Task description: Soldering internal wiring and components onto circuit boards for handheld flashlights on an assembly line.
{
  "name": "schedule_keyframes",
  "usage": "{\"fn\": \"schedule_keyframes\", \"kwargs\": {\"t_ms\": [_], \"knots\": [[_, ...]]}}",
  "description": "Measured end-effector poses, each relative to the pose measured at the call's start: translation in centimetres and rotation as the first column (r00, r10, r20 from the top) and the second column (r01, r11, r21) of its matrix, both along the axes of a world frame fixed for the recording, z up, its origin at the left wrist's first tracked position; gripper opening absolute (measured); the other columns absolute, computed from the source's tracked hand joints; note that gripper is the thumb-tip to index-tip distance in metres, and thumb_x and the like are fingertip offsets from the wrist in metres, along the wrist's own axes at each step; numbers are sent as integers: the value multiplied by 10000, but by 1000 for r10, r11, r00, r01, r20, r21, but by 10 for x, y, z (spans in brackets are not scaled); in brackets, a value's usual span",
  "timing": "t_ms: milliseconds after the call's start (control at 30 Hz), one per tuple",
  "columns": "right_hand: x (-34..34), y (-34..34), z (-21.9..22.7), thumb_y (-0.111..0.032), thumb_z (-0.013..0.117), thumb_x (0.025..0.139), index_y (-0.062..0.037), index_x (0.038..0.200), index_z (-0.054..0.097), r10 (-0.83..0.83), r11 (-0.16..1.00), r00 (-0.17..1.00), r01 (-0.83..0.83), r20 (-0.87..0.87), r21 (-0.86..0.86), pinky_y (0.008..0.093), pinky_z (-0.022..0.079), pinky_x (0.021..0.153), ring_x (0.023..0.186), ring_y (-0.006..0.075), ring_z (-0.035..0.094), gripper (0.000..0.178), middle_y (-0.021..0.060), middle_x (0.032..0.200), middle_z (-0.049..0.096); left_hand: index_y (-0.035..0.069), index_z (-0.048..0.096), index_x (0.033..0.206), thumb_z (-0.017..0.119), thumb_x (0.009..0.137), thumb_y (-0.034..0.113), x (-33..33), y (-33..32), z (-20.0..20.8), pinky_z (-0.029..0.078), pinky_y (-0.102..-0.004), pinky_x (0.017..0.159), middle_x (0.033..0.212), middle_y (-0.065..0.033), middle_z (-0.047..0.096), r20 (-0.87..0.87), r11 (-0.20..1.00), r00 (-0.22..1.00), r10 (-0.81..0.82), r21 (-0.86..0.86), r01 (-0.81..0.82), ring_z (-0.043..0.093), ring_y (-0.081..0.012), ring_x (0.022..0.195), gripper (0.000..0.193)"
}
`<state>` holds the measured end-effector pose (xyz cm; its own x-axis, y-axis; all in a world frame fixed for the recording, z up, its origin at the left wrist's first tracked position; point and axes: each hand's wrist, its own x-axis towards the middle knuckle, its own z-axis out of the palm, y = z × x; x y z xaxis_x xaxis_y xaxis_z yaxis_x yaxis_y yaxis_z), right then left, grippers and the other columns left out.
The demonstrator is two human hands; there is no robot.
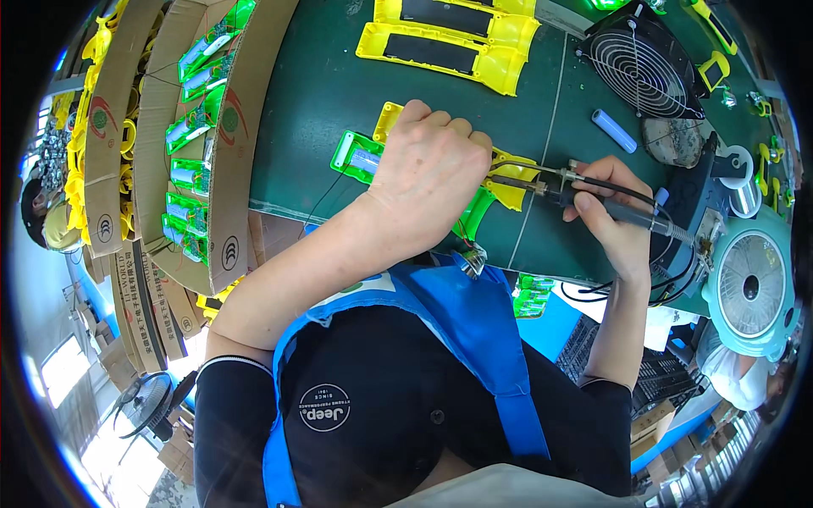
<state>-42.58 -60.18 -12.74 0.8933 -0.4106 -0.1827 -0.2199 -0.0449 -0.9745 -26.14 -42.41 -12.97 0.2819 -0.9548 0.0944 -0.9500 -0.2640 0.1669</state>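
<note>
Nearest the body, the left hand [428, 173] lies palm down with its fingers curled over a yellow and green plastic housing [500, 193] on the dark green counter [322, 93], pinning it flat. From under its wrist a green circuit board [357, 157] with a pale cell on it sticks out to the left. The right hand [610, 216] is wrapped like a pen grip around a black soldering iron [584, 199], whose tip points left and meets the housing just beside the left fingertips.

That closeness is the main hazard as I judge it: the hot tip sits so near the knuckles that a small slip of the housing could burn a finger or melt the plastic shell. A thin dark wire [326, 199] runs from the board toward the counter edge; a tug from the forearm may pull it off its joint. The iron's cable [669, 284] loops down by the right wrist and could drag the tip off line.

Farther out, a loose blue cylindrical cell [613, 130] lies on the counter and may roll. Beyond it stands a black grilled fan [637, 61], and two yellow housings [449, 38] wait at the far edge. To the left, cardboard boxes [216, 161] hold more green boards.
</note>
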Motion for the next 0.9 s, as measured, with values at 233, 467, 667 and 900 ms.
{"fn": "schedule_keyframes", "kwargs": {"t_ms": [233,467,667,900], "knots": [[-31,20,-29,-254,654,862,12,1024,477,-319,947,883,309,345,84,342,502,762,712,207,640,358,159,817,643,63,565,692,609,711,62,-1,-1,0,418,-343,743,687,-77,576,11,1000,1000,-2,9,2,608,-229,728,48],[9,62,-47,-158,626,893,-23,1106,407,-112,958,839,234,533,-167,317,515,734,784,235,664,333,164,977,550,73,578,693,612,715,81,-1,-1,0,413,-344,754,693,-66,574,-16,1000,1000,27,-1,-27,605,-225,738,41],[7,68,-59,-119,616,893,4,1099,413,-121,952,856,243,502,-185,304,533,715,783,224,670,314,153,952,534,73,560,677,613,700,81,-2,-1,2,410,-346,724,680,-66,563,8,1000,1000,-1,-16,1,601,-227,721,58],[8,66,-53,-294,567,930,-66,1117,384,-157,940,861,280,483,-194,388,439,891,850,241,628,347,169,779,649,79,605,793,674,755,148,7,14,6,414,-365,747,797,-53,592,-63,996,998,9,-84,-14,595,-238,784,105]]}}
